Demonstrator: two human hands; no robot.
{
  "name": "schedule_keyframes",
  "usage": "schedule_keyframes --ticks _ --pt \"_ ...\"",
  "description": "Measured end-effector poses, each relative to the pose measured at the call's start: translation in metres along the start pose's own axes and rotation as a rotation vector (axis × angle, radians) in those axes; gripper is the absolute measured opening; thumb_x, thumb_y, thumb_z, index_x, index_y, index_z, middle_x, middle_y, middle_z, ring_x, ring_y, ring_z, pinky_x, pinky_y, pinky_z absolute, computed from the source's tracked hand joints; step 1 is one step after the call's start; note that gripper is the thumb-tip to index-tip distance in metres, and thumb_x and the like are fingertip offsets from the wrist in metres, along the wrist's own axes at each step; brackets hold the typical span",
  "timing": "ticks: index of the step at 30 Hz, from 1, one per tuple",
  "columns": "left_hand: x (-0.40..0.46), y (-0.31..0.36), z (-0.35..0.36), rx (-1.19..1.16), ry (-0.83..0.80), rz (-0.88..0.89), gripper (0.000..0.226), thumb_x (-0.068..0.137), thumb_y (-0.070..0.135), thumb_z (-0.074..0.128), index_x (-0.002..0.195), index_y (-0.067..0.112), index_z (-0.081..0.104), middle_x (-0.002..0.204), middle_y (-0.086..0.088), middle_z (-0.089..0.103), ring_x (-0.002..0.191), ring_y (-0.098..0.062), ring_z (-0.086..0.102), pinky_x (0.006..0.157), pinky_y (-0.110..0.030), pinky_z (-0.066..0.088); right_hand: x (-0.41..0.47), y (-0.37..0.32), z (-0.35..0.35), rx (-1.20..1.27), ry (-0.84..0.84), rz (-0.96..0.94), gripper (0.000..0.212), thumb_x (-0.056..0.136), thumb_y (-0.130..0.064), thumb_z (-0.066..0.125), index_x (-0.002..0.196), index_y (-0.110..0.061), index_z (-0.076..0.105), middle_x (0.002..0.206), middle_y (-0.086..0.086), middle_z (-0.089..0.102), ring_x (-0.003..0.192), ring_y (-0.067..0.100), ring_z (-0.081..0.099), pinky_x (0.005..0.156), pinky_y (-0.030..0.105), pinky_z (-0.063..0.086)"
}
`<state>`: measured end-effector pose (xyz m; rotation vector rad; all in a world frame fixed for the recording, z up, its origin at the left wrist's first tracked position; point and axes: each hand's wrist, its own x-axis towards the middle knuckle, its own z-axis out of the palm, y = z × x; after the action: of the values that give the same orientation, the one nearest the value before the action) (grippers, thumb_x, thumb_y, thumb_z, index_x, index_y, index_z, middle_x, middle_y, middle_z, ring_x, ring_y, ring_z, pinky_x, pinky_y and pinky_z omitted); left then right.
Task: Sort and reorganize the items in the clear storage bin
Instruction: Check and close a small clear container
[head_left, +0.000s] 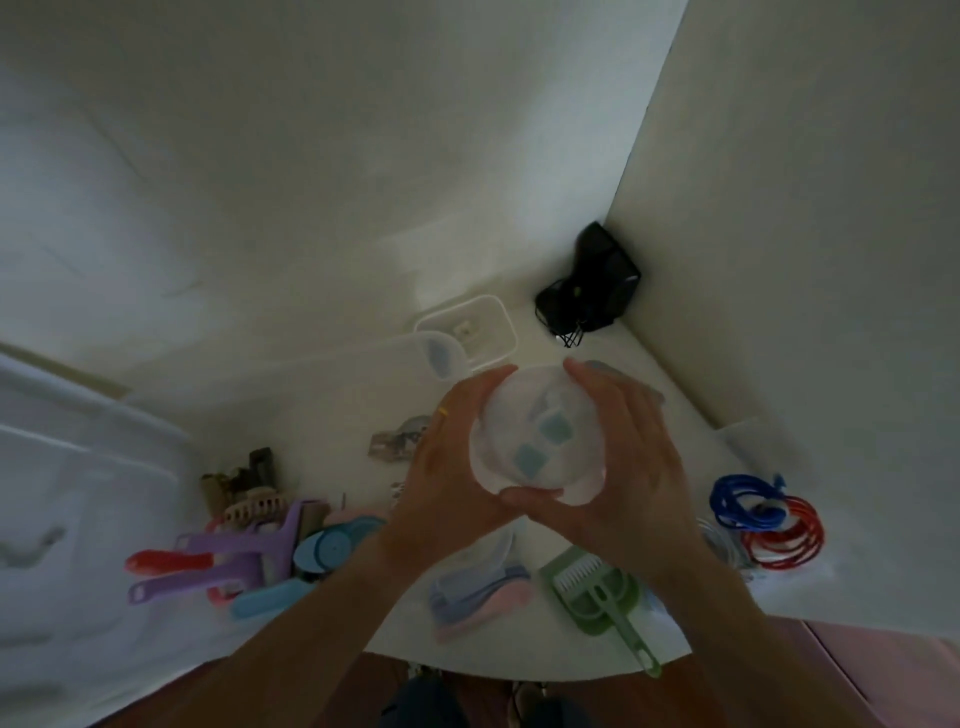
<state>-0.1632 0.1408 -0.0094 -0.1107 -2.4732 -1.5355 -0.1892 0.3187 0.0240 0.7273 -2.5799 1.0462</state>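
Cupping a clear round container (537, 434) between them, both hands, left (447, 467) and right (618, 457), curl around its sides.

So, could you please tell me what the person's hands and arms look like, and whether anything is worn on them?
Both forearms are bare, with no sleeves, gloves or watch in view. The left hand wears a thin yellow band on one finger. The right hand shows no ring or other item. The picture is dim and blurred, so finer detail cannot be made out.
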Motion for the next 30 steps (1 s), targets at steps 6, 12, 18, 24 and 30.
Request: schedule_keyframes --ticks 6,12,18,24,30 --pt "-0.008 -0.002 -0.003 0.004 -0.039 -0.101 0.099 0.051 0.041 0.095 0.136 0.029 0.046 0.127 0.01 0.062 0.115 -0.009 0.062 0.093 -0.045 0.055 0.008 0.012 0.001 0.114 -0.157 -0.013 0.098 0.059 -0.06 0.082 0.139 -0.017 0.047 0.131 -0.018 0.045 0.119 0.0 0.044 0.101 0.028 0.042" --pt "-0.013 -0.003 -0.006 0.06 -0.114 -0.165 0.099 0.053 0.05 0.091 0.139 0.026 0.046 0.132 0.008 0.06 0.121 -0.009 0.059 0.1 -0.044 0.051 0.014 0.016 -0.006 0.001 -0.426 -0.076 0.114 0.056 -0.08 0.069 0.147 -0.026 0.027 0.138 -0.019 0.038 0.122 0.008 0.043 0.098 0.033 0.046" --pt "-0.013 0.005 -0.017 0.162 -0.095 -0.128 0.101 0.055 0.042 0.093 0.14 0.036 0.04 0.133 0.016 0.052 0.122 -0.001 0.052 0.101 -0.033 0.049 0.027 0.007 -0.01 0.104 -0.382 -0.077 0.093 0.062 -0.057 0.081 0.141 -0.027 0.041 0.133 -0.012 0.046 0.113 0.009 0.054 0.09 0.032 0.052" --pt "-0.024 0.011 -0.047 0.136 -0.125 -0.043 0.106 0.052 0.035 0.099 0.14 0.016 0.043 0.14 0.003 0.048 0.128 -0.02 0.052 0.099 -0.043 0.05 0.033 0.027 -0.009 1.155 -0.349 0.814 0.017 0.084 -0.03 0.069 0.098 -0.022 0.074 0.102 0.004 0.072 0.089 0.021 0.068 0.077 0.034 0.055" --pt "-0.061 -0.066 -0.071 -0.125 -0.412 -0.338 0.095 0.04 0.061 0.096 0.125 0.061 0.053 0.139 0.016 0.054 0.142 -0.013 0.041 0.117 -0.044 0.035 0.026 0.003 0.024 0.805 -0.755 0.947 0.078 0.069 -0.078 0.064 0.097 -0.006 0.075 0.096 0.012 0.075 0.091 0.029 0.073 0.087 0.043 0.058"
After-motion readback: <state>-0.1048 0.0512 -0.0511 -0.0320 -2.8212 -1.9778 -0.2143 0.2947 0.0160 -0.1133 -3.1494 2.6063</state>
